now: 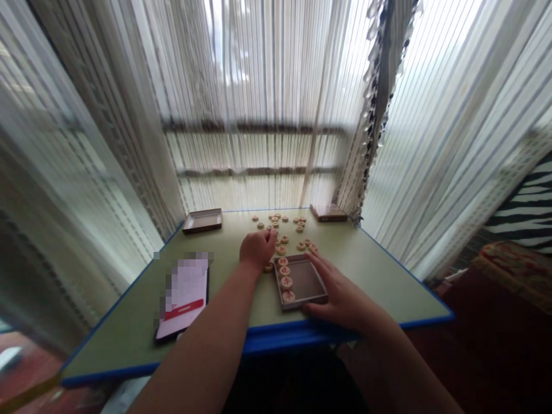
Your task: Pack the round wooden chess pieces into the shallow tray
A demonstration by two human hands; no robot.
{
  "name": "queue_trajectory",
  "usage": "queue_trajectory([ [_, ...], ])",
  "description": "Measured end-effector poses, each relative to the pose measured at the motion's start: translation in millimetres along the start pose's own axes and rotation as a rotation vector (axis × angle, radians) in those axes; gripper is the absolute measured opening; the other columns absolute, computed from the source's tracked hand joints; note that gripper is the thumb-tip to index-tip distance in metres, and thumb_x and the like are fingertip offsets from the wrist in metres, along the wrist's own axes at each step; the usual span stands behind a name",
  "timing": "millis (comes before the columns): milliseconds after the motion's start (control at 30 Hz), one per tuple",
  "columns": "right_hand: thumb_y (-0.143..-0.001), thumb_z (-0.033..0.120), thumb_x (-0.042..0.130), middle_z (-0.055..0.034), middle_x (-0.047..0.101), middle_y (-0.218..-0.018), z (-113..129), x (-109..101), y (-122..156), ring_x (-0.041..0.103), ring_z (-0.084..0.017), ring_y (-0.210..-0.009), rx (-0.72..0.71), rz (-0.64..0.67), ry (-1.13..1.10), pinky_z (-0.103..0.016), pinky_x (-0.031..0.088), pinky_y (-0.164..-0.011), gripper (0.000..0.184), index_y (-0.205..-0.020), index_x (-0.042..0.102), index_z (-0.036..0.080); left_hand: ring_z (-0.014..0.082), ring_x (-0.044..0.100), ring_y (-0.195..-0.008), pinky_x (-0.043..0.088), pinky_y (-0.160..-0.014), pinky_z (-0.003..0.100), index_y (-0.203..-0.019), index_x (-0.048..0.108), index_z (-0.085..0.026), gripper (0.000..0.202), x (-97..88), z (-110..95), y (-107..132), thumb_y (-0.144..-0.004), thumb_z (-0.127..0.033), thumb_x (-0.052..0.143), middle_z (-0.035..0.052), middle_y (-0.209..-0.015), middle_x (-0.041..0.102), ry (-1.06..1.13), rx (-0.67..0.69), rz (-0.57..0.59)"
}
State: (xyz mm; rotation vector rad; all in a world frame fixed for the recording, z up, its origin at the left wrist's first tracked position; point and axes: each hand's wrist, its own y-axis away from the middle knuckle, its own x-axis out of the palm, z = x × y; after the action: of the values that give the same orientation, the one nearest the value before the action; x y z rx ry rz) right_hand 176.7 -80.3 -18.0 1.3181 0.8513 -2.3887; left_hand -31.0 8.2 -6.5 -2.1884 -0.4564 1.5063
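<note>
My left hand (257, 249) is closed in a pinch on a round xiangqi piece (273, 232), above loose pieces on the table. My right hand (331, 286) spans the right side of a shallow open box (302, 303), its thumb by the near corner and its fingers by the far one. Inside, along the left wall, several pale discs with red characters lie in a column, among them a xiangqi piece (287, 282). The rest of the box floor is bare. One dark-marked piece (268, 267) sits just outside the box, partly hidden by my left hand.
More xiangqi pieces (282, 250) lie scattered beyond the box. An open box lid (202, 220) rests at the far left, and another flat box (328, 212) at the far right. A tablet (185, 302) lies left of my forearm. The table (371, 276) has a blue edge; curtains hang behind it.
</note>
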Motion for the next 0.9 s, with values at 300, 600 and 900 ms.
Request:
queue_trajectory([
  [300,-0.069,0.044,0.062,-0.012,0.021,-0.144,2,11,-4,0.027,-0.028,-0.128,0.057,-0.016,0.041,-0.043,0.028,-0.104,0.084,-0.139,0.021,0.021,0.0168,0.059,-0.066,0.03,-0.058,0.026,-0.072,0.068,-0.017,0.051,2.5,5,0,-0.086,-0.043,0.026,0.0108,-0.073,0.068,0.008,-0.038,0.008],
  [600,-0.071,0.046,0.057,-0.0102,0.013,-0.146,7,11,-2,0.024,-0.028,-0.13,0.127,0.017,0.08,-0.04,0.026,-0.105,0.079,-0.138,0.023,0.021,0.0172,0.059,-0.067,0.03,-0.058,0.026,-0.071,0.069,-0.018,0.049,5.2,8,-1,-0.085,-0.043,0.029,0.011,-0.075,0.068,-0.012,-0.074,-0.018],
  [900,-0.084,0.042,0.04,-0.0104,0.04,-0.135,-5,-9,-21,0.041,-0.024,-0.12,0.185,0.028,0.162,-0.036,0.032,-0.1,0.048,-0.126,0.045,0.02,0.0155,0.057,-0.061,0.029,-0.055,0.026,-0.068,0.067,-0.017,0.05,2.0,7,-2,-0.086,-0.042,0.028,0.0085,-0.067,0.066,-0.023,-0.131,-0.127],
])
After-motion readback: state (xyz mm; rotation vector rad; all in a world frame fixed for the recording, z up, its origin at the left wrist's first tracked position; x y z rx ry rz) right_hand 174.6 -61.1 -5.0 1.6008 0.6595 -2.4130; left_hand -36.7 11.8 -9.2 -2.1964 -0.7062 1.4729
